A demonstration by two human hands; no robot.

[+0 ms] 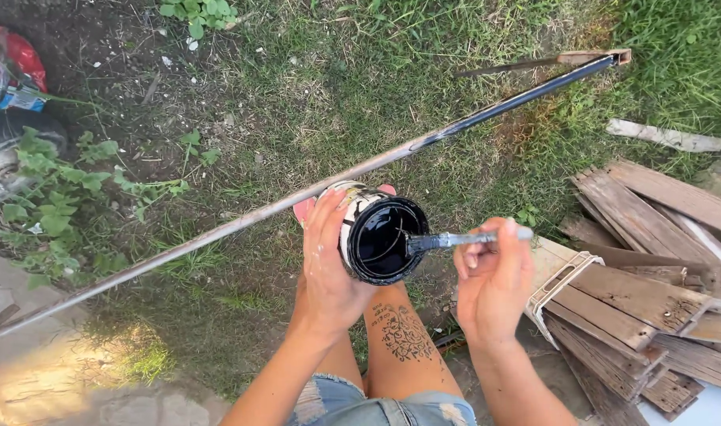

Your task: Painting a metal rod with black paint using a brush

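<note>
Left hand fingers wrapped round paint can, held above grass near long metal bar. Right hand fingers pinching brush, bristles dipped in black paint.

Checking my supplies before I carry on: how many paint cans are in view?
1. The can of black paint is held in the left hand, above the knee; the right hand dips a brush into it. Others may lie outside the picture.
</note>
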